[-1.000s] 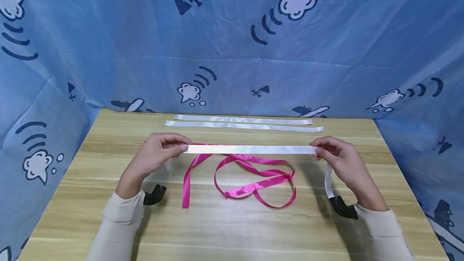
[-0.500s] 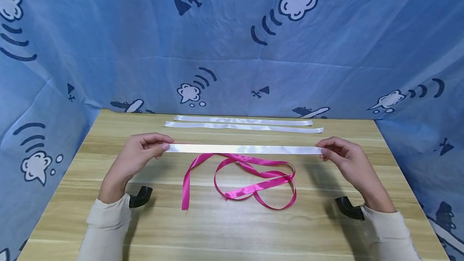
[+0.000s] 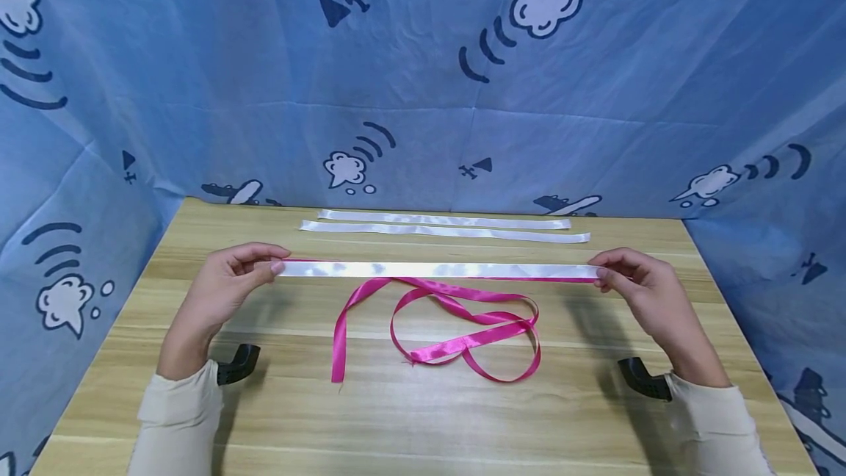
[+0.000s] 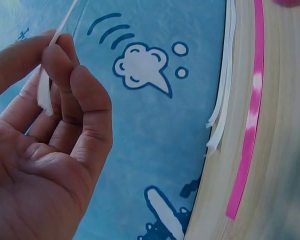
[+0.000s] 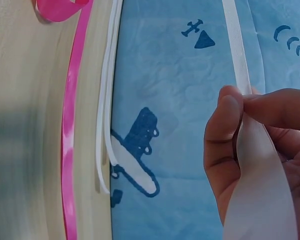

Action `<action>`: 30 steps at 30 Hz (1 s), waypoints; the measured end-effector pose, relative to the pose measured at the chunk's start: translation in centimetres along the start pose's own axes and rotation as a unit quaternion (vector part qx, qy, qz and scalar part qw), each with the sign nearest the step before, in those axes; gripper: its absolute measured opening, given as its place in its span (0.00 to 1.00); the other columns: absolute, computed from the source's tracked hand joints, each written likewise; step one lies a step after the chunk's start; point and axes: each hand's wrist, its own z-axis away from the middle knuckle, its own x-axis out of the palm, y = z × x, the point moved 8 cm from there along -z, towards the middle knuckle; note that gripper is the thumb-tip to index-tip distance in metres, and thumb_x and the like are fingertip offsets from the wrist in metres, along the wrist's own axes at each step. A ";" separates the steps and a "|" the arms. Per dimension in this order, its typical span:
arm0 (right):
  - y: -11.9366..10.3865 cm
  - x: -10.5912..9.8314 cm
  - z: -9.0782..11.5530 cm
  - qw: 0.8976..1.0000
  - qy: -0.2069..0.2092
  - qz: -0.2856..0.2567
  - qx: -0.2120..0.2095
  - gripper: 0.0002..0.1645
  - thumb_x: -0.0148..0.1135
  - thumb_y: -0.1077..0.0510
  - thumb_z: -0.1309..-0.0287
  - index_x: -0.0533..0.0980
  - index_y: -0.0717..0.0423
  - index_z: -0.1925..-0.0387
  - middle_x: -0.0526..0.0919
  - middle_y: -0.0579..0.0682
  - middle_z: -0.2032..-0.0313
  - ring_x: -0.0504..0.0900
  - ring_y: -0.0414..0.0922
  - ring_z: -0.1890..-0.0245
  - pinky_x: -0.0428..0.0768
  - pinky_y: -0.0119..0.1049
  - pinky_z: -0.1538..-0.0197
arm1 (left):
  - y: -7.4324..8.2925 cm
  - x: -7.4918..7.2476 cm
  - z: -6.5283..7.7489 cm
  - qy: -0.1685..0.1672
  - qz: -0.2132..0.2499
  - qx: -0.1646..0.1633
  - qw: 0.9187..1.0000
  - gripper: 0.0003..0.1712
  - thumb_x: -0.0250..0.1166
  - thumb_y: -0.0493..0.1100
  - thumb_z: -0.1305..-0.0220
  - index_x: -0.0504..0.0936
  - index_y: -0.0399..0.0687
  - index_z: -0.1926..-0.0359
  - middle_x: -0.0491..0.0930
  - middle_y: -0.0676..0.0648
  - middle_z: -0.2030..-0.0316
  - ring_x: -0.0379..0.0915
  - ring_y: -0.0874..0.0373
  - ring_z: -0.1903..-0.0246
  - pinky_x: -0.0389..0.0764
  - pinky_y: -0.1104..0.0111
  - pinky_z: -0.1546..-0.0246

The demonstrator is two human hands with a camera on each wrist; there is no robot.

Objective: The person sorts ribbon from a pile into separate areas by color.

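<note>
A white satin ribbon (image 3: 436, 270) is stretched taut and level above the table between both hands. My left hand (image 3: 218, 292) pinches it between thumb and fingers, and a short end (image 4: 45, 92) pokes out past the grip in the left wrist view. At the other side my right hand (image 3: 651, 300) pinches the ribbon too; a wider tail (image 5: 262, 190) drapes beyond the fingertips in the right wrist view. Below lies a long pink ribbon (image 3: 492, 333), looped and twisted on the wood. Its straight stretch (image 5: 69, 125) is mostly covered by the white one in the head view.
Two more white ribbons (image 3: 443, 231) lie parallel along the back of the wooden table (image 3: 423, 424). A blue printed curtain (image 3: 410, 57) rises right behind the table's back edge and along both sides. Black mounts (image 3: 239, 364) project from both wrists.
Both hands have moved apart, the left one farther to the left, the right one slightly to the right. The white span between them is longer, and the tail by the right wrist has left the head view.
</note>
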 end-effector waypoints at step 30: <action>2.9 -1.8 -0.5 0.997 0.033 -0.017 0.069 0.12 0.59 0.59 0.24 0.79 0.65 0.49 0.84 0.38 0.69 0.82 0.37 0.70 0.81 0.26 0.65 | -2.6 -4.0 -0.2 0.083 0.006 -0.037 0.996 0.20 0.71 0.48 0.29 0.85 0.37 0.46 0.86 0.66 0.66 0.81 0.68 0.67 0.83 0.78 0.62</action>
